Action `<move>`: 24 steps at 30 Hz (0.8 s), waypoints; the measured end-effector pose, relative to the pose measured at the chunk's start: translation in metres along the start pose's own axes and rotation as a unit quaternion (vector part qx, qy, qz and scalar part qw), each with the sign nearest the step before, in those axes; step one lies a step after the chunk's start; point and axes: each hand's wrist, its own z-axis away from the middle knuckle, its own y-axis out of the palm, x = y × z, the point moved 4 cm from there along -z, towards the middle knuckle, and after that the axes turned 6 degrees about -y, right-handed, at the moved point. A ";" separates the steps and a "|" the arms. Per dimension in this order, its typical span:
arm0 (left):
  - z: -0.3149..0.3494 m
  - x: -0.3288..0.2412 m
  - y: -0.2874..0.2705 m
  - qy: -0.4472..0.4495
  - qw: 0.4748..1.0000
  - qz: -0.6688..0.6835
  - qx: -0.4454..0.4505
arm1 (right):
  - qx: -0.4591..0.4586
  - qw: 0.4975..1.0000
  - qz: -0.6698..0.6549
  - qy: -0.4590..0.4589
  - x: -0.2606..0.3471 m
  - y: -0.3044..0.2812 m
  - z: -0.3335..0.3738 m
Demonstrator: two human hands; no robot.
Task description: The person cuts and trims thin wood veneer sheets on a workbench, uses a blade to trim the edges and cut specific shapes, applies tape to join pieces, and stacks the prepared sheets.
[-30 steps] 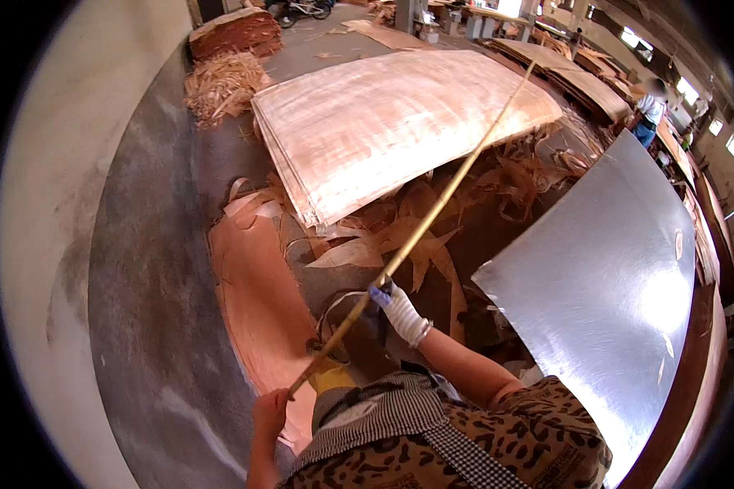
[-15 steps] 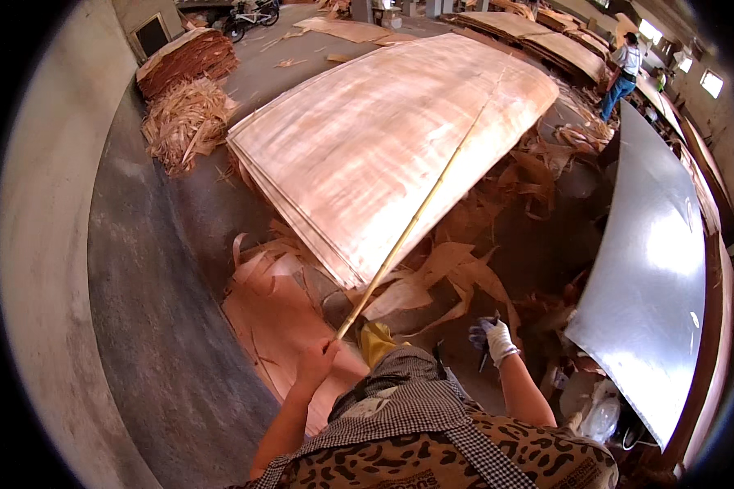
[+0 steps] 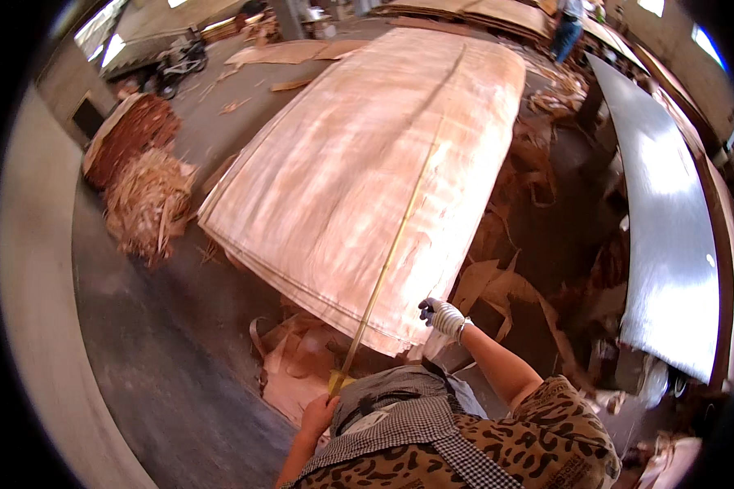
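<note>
in the head view, our left hand (image 3: 320, 411), low in the middle of the frame, is wrapped around the pole (image 3: 393, 253), which slants up over the sheets (image 3: 318, 187) at the centre. our gloved right hand (image 3: 444, 316) has its fingers loosely parted near the sheets' edge; we cannot tell whether it touches. we judge that the pole, gripped at one end only, could dip and split the thin top sheet, and the scraps (image 3: 497, 287) right of centre might trip us. the clear bag (image 3: 654, 379), lower right, seems a container; its contents are unclear.
</note>
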 end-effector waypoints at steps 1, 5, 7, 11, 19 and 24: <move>-0.018 0.006 -0.006 0.026 0.999 0.029 0.013 | -0.036 0.996 0.075 -0.023 0.005 0.002 -0.009; -0.092 -0.031 -0.039 0.104 0.988 0.068 0.090 | -0.190 0.974 0.126 0.016 -0.045 0.014 -0.002; -0.124 -0.037 -0.054 0.047 0.982 0.116 0.141 | -0.268 0.951 0.138 0.066 -0.045 0.042 0.020; -0.164 -0.062 -0.076 0.063 0.979 -0.010 0.196 | -0.402 0.890 0.131 0.172 -0.049 0.095 0.057; -0.209 -0.009 -0.057 0.112 0.959 -0.151 0.214 | -0.462 0.810 0.007 0.361 -0.163 0.139 0.054; -0.197 0.011 -0.041 0.090 0.945 -0.177 0.262 | -0.441 0.804 -0.012 0.400 -0.225 0.109 0.003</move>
